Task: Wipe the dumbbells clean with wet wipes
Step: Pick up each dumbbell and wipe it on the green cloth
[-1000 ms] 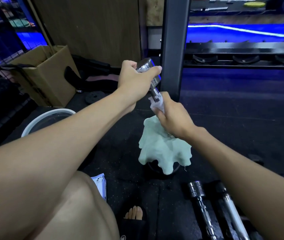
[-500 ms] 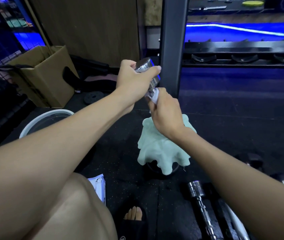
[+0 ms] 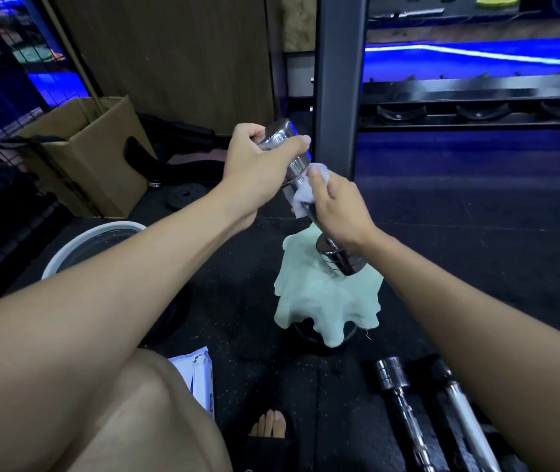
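Observation:
A chrome dumbbell (image 3: 293, 155) is held up tilted in front of me, its lower head (image 3: 338, 257) pointing down to the right. My left hand (image 3: 254, 165) grips its upper head. My right hand (image 3: 336, 209) is wrapped round the handle with a white wet wipe (image 3: 302, 194) pinched against the metal just below the upper head. Beneath the dumbbell a pale green cloth (image 3: 322, 298) is draped over a dark round object on the floor.
Two more chrome bars (image 3: 404, 407) lie on the black rubber floor at the lower right. A wipes packet (image 3: 200, 376) lies by my knee, a white-rimmed basin (image 3: 94, 236) at left, a cardboard box (image 3: 84, 155) behind it, a dark rack post (image 3: 339, 80) straight ahead.
My right hand with the wipe slid up the handle from the middle to just under the upper head, uncovering the lower head. My left hand kept its grip.

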